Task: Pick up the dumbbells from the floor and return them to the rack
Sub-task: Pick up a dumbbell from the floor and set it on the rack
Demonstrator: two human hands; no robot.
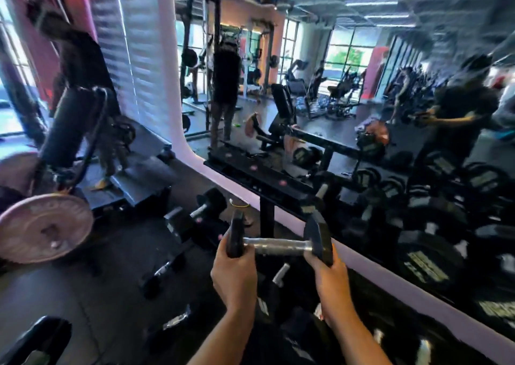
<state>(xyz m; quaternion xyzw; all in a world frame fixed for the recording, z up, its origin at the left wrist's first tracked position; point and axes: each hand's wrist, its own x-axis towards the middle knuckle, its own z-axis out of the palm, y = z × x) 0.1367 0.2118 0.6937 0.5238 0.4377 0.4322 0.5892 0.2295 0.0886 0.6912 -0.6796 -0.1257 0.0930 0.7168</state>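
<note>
More dumbbells [195, 214] lie on the floor [92, 289] at left. The left hand [235, 274] and right hand [328, 274] each close their grip on one head of a hex dumbbell [278, 246], sharing its weight. It is held level in the air, beside the rack [259, 178] to the right, apparently for shelving.

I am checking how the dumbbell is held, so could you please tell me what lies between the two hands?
In the head view, only the bare metal handle of the dumbbell spans between the left hand and right hand, which grip its heads.
</note>
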